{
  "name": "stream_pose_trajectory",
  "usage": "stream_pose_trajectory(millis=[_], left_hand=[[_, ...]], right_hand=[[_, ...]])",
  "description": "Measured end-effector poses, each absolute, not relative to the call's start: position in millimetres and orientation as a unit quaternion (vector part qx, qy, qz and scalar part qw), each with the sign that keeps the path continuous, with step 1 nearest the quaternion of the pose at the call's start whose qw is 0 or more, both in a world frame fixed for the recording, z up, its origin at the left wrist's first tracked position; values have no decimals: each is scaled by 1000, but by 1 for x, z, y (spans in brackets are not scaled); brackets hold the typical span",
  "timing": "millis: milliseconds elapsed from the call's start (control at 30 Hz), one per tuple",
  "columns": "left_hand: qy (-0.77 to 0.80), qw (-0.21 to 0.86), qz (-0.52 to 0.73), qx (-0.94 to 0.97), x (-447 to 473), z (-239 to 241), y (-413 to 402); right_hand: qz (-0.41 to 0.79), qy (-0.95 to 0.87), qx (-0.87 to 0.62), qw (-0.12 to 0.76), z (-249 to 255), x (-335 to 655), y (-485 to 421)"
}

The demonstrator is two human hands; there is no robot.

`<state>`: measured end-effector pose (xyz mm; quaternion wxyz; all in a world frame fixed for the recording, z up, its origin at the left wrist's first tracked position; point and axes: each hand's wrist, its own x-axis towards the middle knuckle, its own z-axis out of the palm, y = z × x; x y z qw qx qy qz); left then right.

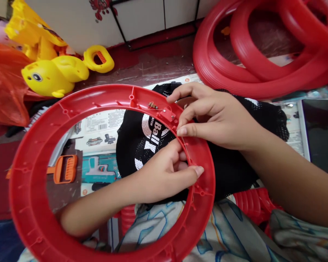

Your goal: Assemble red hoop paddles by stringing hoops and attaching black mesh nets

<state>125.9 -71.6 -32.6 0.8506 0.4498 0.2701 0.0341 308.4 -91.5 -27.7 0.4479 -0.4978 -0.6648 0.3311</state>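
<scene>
A large red plastic ring [30, 174] lies across my lap, its ribbed inner side up. My left hand [166, 174] reaches through the ring's hole and grips its right rim, thumb on top. My right hand [215, 116] rests on the rim just above, fingers pinched on a thin wire that runs along the rim near a small red cover plate [168, 113]. A tiny electronic part [153, 105] sits on the rim left of that plate. A black mesh net with white lettering [147, 138] lies under the ring.
Several more red rings [257, 69] are stacked at the upper right. A yellow toy duck [51, 74] and an orange bag [2, 87] sit at the upper left. Printed toy boxes [98, 153] lie beneath. A white cabinet [142, 14] stands behind.
</scene>
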Motion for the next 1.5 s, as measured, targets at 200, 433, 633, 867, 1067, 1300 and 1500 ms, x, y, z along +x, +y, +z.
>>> stream_pose_trajectory(millis=[200,433,633,867,1067,1300,1500], left_hand=[[274,873,131,382,133,-38,-67],[334,813,198,434,144,-34,-71],[348,806,181,443,144,-37,-69],[314,826,151,443,140,-38,-71],[288,831,128,458,140,-41,-75],[269,833,98,474,140,-41,-74],[283,846,106,439,139,-39,-75]], right_hand=[[253,-701,-510,429,-27,304,-93],[229,-693,-523,441,-31,299,-93],[302,-617,-534,494,-31,299,-94],[369,-581,-504,522,-37,300,-87],[370,-584,-509,513,-35,300,-85],[341,-645,-504,463,-27,300,-84],[317,-643,-514,470,-31,306,-82]])
